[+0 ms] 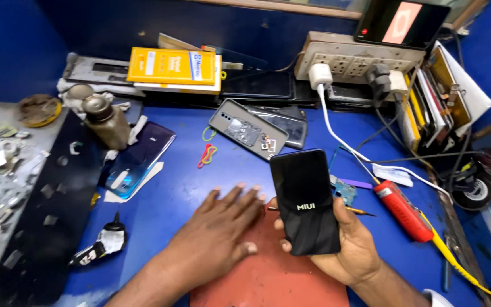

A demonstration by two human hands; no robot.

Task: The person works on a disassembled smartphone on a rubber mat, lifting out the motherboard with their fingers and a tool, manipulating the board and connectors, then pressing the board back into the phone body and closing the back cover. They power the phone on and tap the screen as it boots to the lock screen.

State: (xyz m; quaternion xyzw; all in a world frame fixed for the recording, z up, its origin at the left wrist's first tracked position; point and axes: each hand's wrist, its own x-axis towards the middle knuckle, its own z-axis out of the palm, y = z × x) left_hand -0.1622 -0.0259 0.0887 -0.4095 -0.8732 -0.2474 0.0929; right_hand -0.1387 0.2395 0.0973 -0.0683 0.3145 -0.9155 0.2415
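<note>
My right hand [352, 245] holds a black smartphone [305, 202] upright, its dark screen lit with a small white logo and facing me. My left hand [220, 227] lies flat, palm down and fingers spread, partly on a reddish-brown work mat [268, 281] and partly on the blue bench top [171, 193]. It holds nothing. The phone's left edge is just right of my left fingertips.
A grey phone case with small parts [246, 128], a blue back cover [140, 159], rubber bands [207, 153], a brown bottle [108, 120], a yellow box [173, 67], a red tool [403, 211], a circuit board [344, 191], a power strip [359, 59] with a white charger and cable.
</note>
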